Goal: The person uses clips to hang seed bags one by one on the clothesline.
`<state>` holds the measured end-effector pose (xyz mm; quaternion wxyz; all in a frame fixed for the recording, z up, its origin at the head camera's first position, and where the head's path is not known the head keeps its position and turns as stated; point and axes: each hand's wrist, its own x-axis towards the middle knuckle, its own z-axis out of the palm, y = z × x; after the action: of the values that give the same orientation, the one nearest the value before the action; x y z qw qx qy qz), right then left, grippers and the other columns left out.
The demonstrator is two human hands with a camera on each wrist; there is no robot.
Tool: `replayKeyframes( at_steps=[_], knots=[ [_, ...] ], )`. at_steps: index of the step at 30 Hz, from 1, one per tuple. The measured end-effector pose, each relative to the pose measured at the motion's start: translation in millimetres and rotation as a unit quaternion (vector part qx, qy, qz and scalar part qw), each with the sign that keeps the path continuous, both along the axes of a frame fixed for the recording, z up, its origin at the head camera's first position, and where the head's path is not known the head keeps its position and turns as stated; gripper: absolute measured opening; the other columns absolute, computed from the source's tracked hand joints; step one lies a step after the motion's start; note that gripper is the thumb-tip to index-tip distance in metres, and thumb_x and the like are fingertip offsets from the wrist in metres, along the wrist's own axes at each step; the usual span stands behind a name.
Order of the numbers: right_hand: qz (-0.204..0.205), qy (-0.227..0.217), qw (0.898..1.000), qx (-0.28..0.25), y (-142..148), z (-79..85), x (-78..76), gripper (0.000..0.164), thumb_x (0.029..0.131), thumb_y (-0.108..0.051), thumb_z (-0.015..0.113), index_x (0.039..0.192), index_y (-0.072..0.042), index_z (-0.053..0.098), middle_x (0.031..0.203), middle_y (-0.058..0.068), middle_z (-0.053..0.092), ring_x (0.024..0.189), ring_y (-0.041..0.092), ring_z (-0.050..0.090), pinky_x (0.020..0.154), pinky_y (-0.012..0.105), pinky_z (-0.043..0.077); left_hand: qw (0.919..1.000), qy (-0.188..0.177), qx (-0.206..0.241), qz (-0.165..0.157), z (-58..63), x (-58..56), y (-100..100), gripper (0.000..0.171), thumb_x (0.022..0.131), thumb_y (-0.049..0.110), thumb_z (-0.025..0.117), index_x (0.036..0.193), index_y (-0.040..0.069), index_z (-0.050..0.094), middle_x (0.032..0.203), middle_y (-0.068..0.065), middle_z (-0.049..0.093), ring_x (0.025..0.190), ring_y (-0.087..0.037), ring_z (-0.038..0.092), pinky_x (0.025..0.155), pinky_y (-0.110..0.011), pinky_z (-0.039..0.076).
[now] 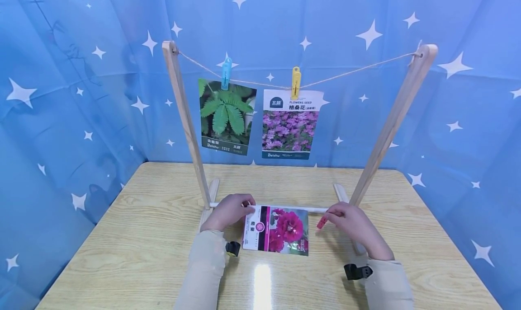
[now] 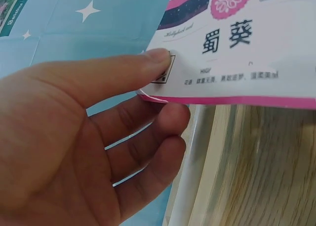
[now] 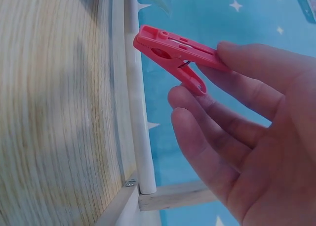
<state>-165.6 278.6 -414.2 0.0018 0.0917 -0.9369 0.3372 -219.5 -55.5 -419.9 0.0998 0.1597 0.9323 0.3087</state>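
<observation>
My left hand (image 1: pixel 233 209) pinches one corner of a seed packet (image 1: pixel 281 231) with a pink flower picture, turned sideways above the table. In the left wrist view, thumb and fingers grip the white end of that packet (image 2: pixel 227 53). To the right of it, my right hand (image 1: pixel 351 222) holds a red clothespin (image 1: pixel 322 222) by its handles. The right wrist view shows the clothespin (image 3: pixel 173 53) between thumb and fingers, its clamping end pointing away from the hand and gripping nothing.
Behind the hands stands a wooden frame (image 1: pixel 380 143) with a sagging string (image 1: pixel 358 70). A blue clothespin (image 1: pixel 226 74) holds a green-leaf packet (image 1: pixel 225 120) on it; a yellow clothespin (image 1: pixel 296 82) holds a purple-flower packet (image 1: pixel 290 131). A white crossbar (image 1: pixel 313 209) joins the posts low down.
</observation>
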Motion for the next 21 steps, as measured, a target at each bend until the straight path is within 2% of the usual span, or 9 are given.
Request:
replayKeyframes(
  at_steps=[6, 13, 21],
  knots=[
    [-0.007, 0.005, 1.0, -0.006, 1, 0.2, 0.1, 0.015, 0.087, -0.032, 0.056, 0.08, -0.024, 0.067, 0.085, -0.003, 0.056, 0.064, 0.017, 0.046, 0.054, 0.029, 0.038, 1.0, 0.0, 0.007, -0.002, 1.3, -0.4, 0, 0.003, 0.087, 0.029, 0.058, 0.089, 0.028, 0.06, 0.08, 0.009, 0.056, 0.074, -0.011, 0.053, 0.068, -0.028, 0.043],
    [-0.012, 0.049, 0.999, -0.016, 2, 1.6, 1.0, 0.02, 0.088, -0.037, 0.054, 0.085, -0.022, 0.067, 0.09, -0.005, 0.06, 0.075, 0.015, 0.055, 0.061, 0.03, 0.045, 0.9997, 0.021, 0.016, 0.0, 9.0, 1.2, -2, 0.003, 0.087, 0.026, 0.058, 0.087, 0.027, 0.062, 0.08, 0.01, 0.057, 0.075, -0.011, 0.053, 0.068, -0.028, 0.043],
    [-0.023, 0.048, 0.998, -0.033, 1, 2.7, 1.7, 0.022, 0.089, -0.039, 0.052, 0.091, -0.022, 0.066, 0.097, -0.005, 0.06, 0.08, 0.014, 0.058, 0.065, 0.032, 0.047, 0.9996, 0.019, 0.018, 0.006, 12.2, 2.2, -5, 0.003, 0.087, 0.026, 0.058, 0.088, 0.026, 0.061, 0.081, 0.009, 0.057, 0.075, -0.012, 0.053, 0.068, -0.028, 0.044]
  ],
)
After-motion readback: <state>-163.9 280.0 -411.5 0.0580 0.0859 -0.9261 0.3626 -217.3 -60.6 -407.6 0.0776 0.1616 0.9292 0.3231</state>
